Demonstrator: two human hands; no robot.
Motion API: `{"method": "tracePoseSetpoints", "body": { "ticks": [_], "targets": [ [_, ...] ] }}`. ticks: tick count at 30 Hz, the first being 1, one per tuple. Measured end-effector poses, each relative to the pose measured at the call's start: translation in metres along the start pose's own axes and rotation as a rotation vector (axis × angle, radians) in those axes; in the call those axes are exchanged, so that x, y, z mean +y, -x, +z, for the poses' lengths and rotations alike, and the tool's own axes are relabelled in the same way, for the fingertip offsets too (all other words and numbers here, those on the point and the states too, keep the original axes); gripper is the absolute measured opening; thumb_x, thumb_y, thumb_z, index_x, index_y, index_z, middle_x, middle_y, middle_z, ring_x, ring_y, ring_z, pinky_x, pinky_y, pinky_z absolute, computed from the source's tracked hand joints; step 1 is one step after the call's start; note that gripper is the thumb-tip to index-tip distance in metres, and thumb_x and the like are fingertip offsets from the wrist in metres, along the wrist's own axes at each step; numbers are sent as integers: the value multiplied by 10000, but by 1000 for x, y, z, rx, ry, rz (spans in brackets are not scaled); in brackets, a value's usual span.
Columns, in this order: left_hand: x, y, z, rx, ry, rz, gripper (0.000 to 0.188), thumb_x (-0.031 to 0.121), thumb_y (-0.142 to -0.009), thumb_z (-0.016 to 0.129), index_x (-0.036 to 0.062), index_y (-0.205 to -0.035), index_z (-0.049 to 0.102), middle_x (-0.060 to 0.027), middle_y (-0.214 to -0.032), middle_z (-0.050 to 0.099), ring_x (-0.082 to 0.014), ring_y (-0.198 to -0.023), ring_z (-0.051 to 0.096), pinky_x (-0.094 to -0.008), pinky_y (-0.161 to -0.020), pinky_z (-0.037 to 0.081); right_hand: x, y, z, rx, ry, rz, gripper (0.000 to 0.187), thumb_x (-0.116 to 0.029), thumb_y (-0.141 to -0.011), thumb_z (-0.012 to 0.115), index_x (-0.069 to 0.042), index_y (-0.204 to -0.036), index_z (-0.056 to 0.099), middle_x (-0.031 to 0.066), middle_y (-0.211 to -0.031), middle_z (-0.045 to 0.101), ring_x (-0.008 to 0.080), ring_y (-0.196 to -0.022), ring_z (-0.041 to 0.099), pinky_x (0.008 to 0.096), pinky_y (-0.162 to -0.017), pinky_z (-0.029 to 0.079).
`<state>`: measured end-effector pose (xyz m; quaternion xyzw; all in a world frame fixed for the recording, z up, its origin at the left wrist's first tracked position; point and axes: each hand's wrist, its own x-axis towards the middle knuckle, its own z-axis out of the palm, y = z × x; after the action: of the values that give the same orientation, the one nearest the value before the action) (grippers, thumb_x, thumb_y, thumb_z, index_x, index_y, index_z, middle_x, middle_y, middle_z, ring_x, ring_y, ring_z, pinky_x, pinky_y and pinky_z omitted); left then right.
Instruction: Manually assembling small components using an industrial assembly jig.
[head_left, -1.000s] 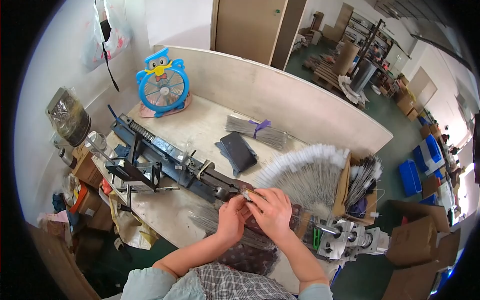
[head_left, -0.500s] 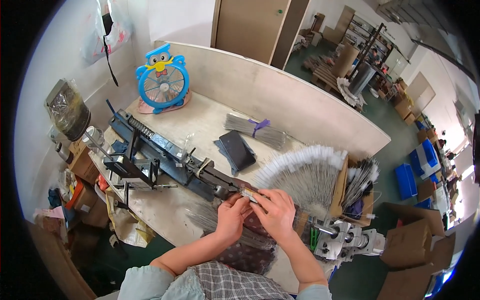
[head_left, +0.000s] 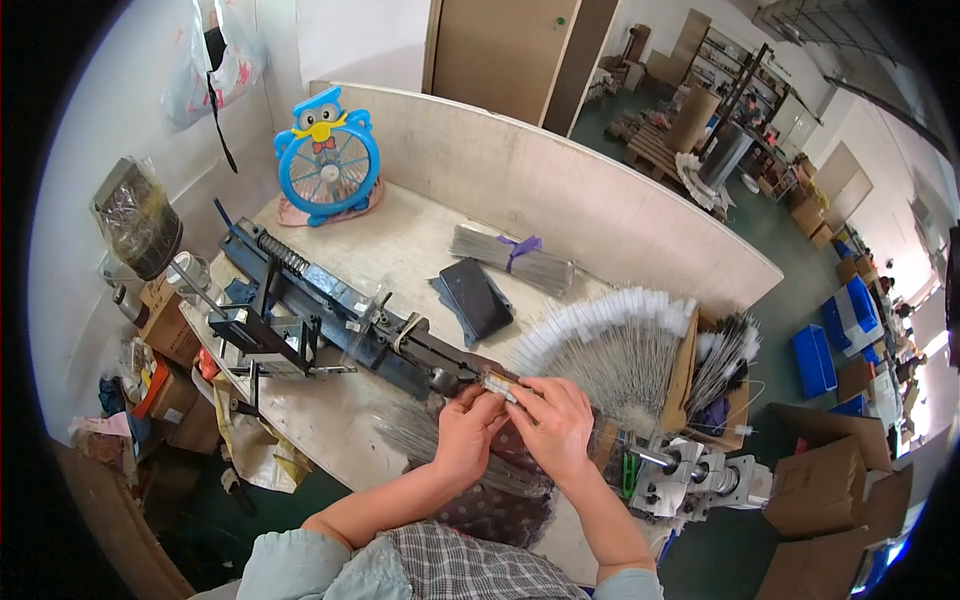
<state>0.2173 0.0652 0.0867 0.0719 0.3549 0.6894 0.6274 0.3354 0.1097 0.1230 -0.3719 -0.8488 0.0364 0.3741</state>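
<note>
Pinching a small white piece (head_left: 499, 386) at the end of a dark metal bench fixture (head_left: 340, 300)

The right hand (head_left: 555, 425) has its grip closed on the piece's 4 o'clock end; the left hand (head_left: 464, 435) is just beside it at 7 o'clock, its grip impossible to tell. From the hands, the fixture runs toward 10 o'clock across the surface (head_left: 410, 215); white-tipped wires (head_left: 605, 345) fan out at 2 o'clock.

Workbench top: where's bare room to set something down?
Bare: between the blue fan, dark case and long machine; smaller, between machine and near edge. Crowded: right end, with white-tipped wires and metal fixture, and around left hand and right hand.
</note>
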Motion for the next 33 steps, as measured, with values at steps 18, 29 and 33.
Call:
{"method": "tracePoseSetpoints", "body": {
  "ticks": [18, 29, 33],
  "targets": [
    [8, 0, -2, -11, 65, -21, 486, 446, -964, 348, 3, -1087, 503, -100, -1029, 569, -195, -932, 565, -345, -851, 460, -1, 1, -23, -163, 142, 86, 202, -161, -665, 746, -80, -841, 686, 33, -794, 615, 230, -819, 570, 353, -713, 448],
    [10, 9, 0, -42, -167, -85, 674, 555, -959, 241, -34, -1239, 410, -137, -1150, 522, -209, -1005, 545, -354, -902, 430, 1, 13, -35, -153, 49, 119, 148, -123, -724, 692, -72, -862, 673, 54, -786, 611, 244, -846, 560, 367, -726, 443],
    [9, 16, -17, -42, -258, -143, 551, 434, -967, 365, -15, -1286, 385, -143, -1255, 494, -246, -1110, 523, -368, -945, 408, -2, 24, -45, -104, -19, 117, 153, -136, -742, 680, -73, -880, 661, 40, -825, 626, 227, -800, 580, 338, -666, 467]
  ]
}}
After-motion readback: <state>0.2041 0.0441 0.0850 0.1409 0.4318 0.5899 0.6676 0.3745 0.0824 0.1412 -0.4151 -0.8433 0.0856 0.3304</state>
